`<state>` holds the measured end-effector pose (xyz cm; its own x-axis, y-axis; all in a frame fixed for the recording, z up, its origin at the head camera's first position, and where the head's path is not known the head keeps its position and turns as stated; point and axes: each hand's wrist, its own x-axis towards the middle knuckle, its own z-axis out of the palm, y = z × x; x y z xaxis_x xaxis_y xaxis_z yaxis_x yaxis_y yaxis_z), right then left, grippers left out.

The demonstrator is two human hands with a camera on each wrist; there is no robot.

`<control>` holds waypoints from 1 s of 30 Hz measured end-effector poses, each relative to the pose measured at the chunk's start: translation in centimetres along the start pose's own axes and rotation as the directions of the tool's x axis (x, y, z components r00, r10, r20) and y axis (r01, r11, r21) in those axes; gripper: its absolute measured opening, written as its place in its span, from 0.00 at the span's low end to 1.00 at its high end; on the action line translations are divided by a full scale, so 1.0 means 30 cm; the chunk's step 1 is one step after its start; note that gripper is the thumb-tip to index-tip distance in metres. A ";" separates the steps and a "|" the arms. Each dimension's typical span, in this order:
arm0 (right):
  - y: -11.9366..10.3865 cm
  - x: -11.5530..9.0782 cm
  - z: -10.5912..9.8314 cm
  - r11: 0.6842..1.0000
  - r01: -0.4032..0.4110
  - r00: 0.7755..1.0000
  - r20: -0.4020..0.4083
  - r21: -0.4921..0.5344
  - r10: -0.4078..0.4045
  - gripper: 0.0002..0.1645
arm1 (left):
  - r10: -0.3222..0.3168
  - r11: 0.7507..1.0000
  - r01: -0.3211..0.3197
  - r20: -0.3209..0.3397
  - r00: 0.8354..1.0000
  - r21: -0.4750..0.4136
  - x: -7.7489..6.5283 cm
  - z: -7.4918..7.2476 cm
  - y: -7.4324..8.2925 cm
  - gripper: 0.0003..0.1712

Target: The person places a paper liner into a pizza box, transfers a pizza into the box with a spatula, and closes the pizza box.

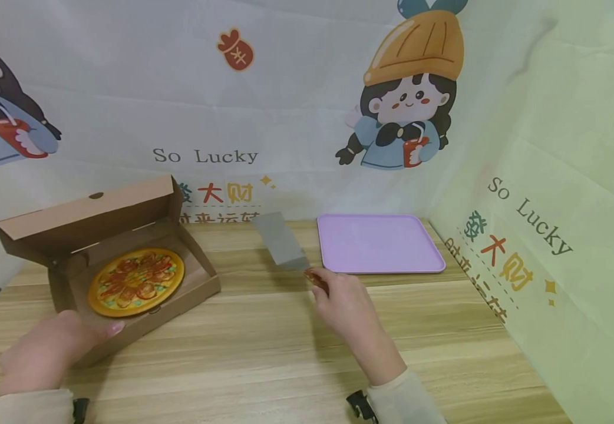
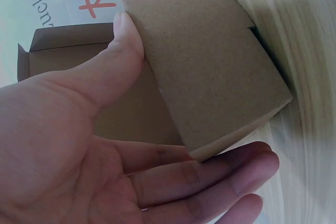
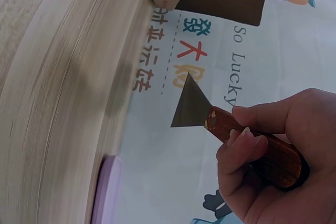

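An opened cardboard pizza box (image 1: 190, 306) stands at the left, its lid (image 1: 95, 209) raised. Inside lies a round pizza (image 1: 137, 281) with red and green topping. My left hand (image 1: 55, 347) holds the box at its near left corner, the thumb (image 2: 126, 40) at the wall's edge and the fingers (image 2: 210, 182) around the outside. With my right hand (image 1: 346, 306) I grip the wooden handle (image 3: 262, 156) of a spatula. Its flat metal blade (image 1: 280, 240) points up and left, above the table between box and tray.
A purple tray (image 1: 381, 244) lies at the back right of the wood-grain table (image 1: 264, 359). Behind it and along the right side hang printed white cloth walls (image 1: 296, 118).
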<state>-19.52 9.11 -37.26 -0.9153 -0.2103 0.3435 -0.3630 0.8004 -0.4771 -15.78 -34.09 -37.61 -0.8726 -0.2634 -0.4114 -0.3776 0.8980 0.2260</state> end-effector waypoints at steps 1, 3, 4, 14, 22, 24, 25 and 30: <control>0.003 0.001 0.000 1.000 0.000 1.000 -0.004 -0.007 0.000 0.17 | 0.000 1.000 0.000 -0.001 1.000 0.001 0.001 0.000 -0.001 0.68; 0.007 0.002 0.001 1.000 -0.007 1.000 -0.008 -0.013 0.007 0.17 | -0.007 1.000 0.007 -0.002 1.000 0.001 0.004 0.001 -0.002 0.68; 0.009 0.003 0.001 1.000 -0.008 1.000 -0.010 -0.016 0.008 0.17 | -0.010 1.000 0.010 -0.001 1.000 0.001 0.006 0.002 -0.003 0.69; 0.021 0.003 -0.006 1.000 -0.024 0.999 -0.024 -0.019 0.023 0.17 | -0.034 0.999 0.034 0.005 0.999 -0.005 0.034 0.006 -0.014 0.72; 0.038 0.006 -0.009 0.999 -0.035 0.999 -0.039 -0.030 0.034 0.17 | -0.049 0.999 0.049 0.008 0.999 -0.013 0.030 0.005 -0.009 0.71; 0.042 0.005 -0.009 0.999 -0.039 0.998 -0.041 -0.026 0.038 0.17 | -0.045 0.999 0.045 0.008 0.999 -0.018 0.022 0.003 -0.005 0.70; 0.044 0.005 -0.009 0.999 -0.042 0.998 -0.041 -0.021 0.041 0.17 | -0.042 0.999 0.042 0.008 0.999 -0.019 0.018 0.003 -0.003 0.69; 0.058 0.007 -0.011 0.999 -0.048 0.998 -0.047 -0.022 0.047 0.17 | -0.032 0.999 0.032 0.009 0.999 -0.008 0.001 0.001 0.004 0.68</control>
<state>-20.28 10.64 -37.74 -0.9219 -0.1460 0.3589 -0.3150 0.8218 -0.4747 -15.85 -33.98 -37.64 -0.8570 -0.2890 -0.4266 -0.4082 0.8860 0.2198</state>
